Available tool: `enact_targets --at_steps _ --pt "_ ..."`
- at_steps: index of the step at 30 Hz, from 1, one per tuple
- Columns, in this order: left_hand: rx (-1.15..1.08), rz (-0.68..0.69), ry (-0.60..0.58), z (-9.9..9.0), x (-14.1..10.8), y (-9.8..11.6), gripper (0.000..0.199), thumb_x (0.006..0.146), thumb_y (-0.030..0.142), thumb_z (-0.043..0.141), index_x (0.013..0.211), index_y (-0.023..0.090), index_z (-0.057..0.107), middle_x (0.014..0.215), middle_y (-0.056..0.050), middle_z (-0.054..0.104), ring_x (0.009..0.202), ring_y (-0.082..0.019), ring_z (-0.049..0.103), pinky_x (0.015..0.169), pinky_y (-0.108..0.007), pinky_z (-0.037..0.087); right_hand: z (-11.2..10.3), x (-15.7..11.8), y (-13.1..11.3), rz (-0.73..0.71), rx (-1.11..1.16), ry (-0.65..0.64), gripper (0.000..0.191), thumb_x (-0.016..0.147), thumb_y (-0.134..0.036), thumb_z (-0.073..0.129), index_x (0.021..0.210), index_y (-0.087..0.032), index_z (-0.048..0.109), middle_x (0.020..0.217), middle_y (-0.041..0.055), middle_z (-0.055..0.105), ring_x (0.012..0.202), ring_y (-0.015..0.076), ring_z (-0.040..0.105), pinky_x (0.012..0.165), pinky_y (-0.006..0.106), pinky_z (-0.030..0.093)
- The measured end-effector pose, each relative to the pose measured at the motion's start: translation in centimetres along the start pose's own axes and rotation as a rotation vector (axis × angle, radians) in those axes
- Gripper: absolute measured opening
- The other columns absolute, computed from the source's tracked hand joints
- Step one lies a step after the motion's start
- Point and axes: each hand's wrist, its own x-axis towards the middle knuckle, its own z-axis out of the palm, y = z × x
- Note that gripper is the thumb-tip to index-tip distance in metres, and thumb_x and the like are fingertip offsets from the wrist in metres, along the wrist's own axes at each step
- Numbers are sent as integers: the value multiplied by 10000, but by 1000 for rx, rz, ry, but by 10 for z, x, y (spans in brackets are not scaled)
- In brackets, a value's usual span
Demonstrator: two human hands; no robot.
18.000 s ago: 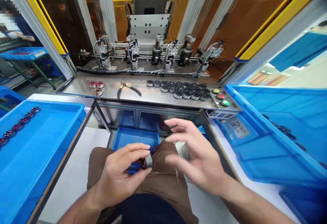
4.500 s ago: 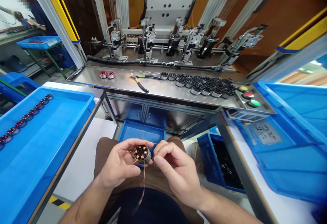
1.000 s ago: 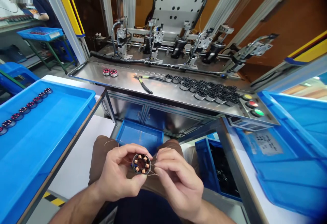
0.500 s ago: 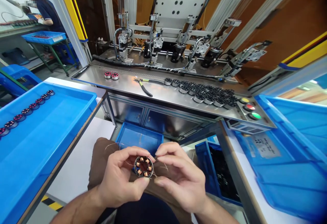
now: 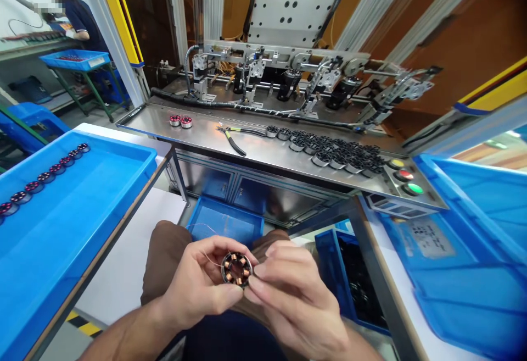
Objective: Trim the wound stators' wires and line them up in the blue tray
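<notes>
My left hand [image 5: 206,281] is closed round a motor stator [image 5: 224,269], a small ring with copper coils facing up, held over my lap. Thumb and fingertips grip its rim from the left. A thin loose wire [image 5: 212,260] trails from the left hand's side of it. At the stator's right edge my right hand [image 5: 294,289] is closed in a pinch, thumb against fingers. The wire ends on that side are hidden in this pinch, and the fingertips meet or nearly meet the rim.
Ahead on the metal bench [image 5: 206,133] lie cutting pliers [image 5: 234,138], two red-topped stators [image 5: 180,121] and many black ones [image 5: 337,149]. Behind stands a winding machine [image 5: 288,75]. A blue tray [image 5: 99,185] with a row of stators is left; blue bins [image 5: 473,251] are right. A person [image 5: 78,20] works far left.
My right fingers have closed from a spread pose onto the stator's right edge, covering the wire ends. The stator has shifted slightly right. The machine's upright front parts have lowered.
</notes>
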Motion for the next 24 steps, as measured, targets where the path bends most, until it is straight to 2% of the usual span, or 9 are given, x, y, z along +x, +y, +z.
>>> enact_targets --at_steps 3,6,11,13,16,18,20,22,24 --pt "117 223 43 4 0 -3 442 658 75 814 1053 263 754 998 -28 762 859 -116 693 773 -156 548 3 -3 -7 38 -69 75 187 897 -47 616 1028 -146 706 860 60 687 819 177 616 701 366 582" --pt "226 436 88 7 0 -8 541 651 1 788 1115 272 720 1076 -38 741 847 -126 702 771 -196 583 11 -3 -11 111 -25 151 205 913 -43 585 1056 -140 695 859 63 680 777 169 626 651 351 576" --pt "313 569 139 8 -3 -16 547 681 -34 773 1132 262 685 1125 -47 707 921 -155 720 821 -249 615 28 -6 -18 326 93 274 141 917 -74 581 953 -163 684 781 36 648 702 151 633 597 292 556" --pt "302 541 156 8 -5 -17 527 716 -25 763 1130 289 676 1146 -35 702 952 -153 722 844 -250 608 33 -7 -18 403 130 293 125 934 -106 559 895 -172 658 744 29 624 672 145 617 577 279 544" --pt "276 389 158 4 -6 -12 553 724 71 817 1186 322 645 1228 -42 677 1047 -179 698 854 -235 586 33 -7 -14 405 136 275 129 948 -142 543 866 -180 634 729 30 611 668 146 602 583 280 535" --pt "273 212 82 -2 -5 -7 604 704 199 868 1245 300 620 1166 -51 685 1035 -184 676 850 -224 561 31 -6 -10 377 117 243 124 949 -142 542 878 -186 634 726 33 614 672 152 606 587 284 533" --pt "246 52 -46 -10 -3 -3 571 736 338 850 1250 246 621 1019 -45 681 910 -158 657 807 -220 542 27 -5 -6 353 109 206 126 949 -133 537 891 -191 633 728 36 624 672 157 610 588 287 534" --pt "180 -31 -147 -17 -1 -1 457 816 431 763 1192 202 642 895 -33 651 784 -132 623 741 -227 524 24 -5 -3 334 100 165 124 941 -117 540 906 -191 634 741 39 637 676 155 619 595 283 540" --pt "106 -42 -178 -20 1 -2 406 869 476 689 1139 175 659 822 -31 634 729 -132 611 700 -241 509 21 -4 -2 318 82 131 129 924 -90 550 910 -187 634 751 37 643 684 148 627 612 271 545"
